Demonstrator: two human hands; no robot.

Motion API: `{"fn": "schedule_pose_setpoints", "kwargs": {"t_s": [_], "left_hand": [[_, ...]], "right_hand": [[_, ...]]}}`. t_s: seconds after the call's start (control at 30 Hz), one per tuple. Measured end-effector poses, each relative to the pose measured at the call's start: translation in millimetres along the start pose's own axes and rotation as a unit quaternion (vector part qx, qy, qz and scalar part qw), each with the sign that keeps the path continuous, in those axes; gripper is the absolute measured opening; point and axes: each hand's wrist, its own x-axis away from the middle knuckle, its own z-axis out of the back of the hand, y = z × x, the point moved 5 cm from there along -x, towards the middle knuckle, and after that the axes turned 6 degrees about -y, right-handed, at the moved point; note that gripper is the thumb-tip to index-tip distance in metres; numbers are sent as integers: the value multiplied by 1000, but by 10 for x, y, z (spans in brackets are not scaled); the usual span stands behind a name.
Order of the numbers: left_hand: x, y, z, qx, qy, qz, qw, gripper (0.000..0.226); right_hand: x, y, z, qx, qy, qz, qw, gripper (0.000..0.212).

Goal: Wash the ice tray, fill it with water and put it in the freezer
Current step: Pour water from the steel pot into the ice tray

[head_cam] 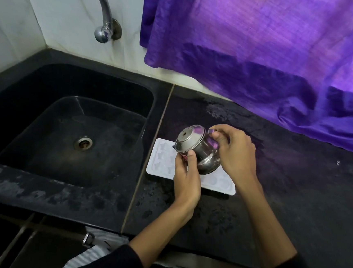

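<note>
Grip: both of my hands hold a small steel pot (196, 151), tipped over the ice tray (165, 162); my left hand (186, 178) wraps its near side with the thumb up on the shoulder, and my right hand (234, 150) pinches the rim or a handle on the far right side, fingers curled.
Forearms: both reach in from the bottom of the view, dark sleeves pushed back near the elbows.
Ice tray: white, shaped moulds, lying flat on the black counter (282, 188) just right of the seam beside the sink; the pot and my hands cover its middle.
Pot: mouth turned down and left, toward the tray's far end; whether water is flowing I cannot tell.
Step in hand: filling, as I judge it, since the tray lies on the counter and not in the sink.
Next move: a slow, even tilt, walking the mouth along the rows, so that each mould fills without spilling over; then a level carry to the freezer, which is not in view.
Sink (35, 167): black basin, left of the tray, with a steel drain (83, 143).
Tap (105, 22): chrome, on the white wall above the sink.
Curtain (259, 41): purple cloth, draped down to the counter behind the tray.
</note>
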Motion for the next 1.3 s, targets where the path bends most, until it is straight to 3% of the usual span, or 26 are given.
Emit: {"fn": "schedule_pose_setpoints", "kwargs": {"t_s": [0.63,1.3], "left_hand": [[-423,-19,9,19,15,55,998,42],[-357,33,-13,8,40,9,999,41]], "right_hand": [[-442,-43,-207,36,-32,7,999,18],[-366,36,-142,-16,-8,9,1000,16]]}}
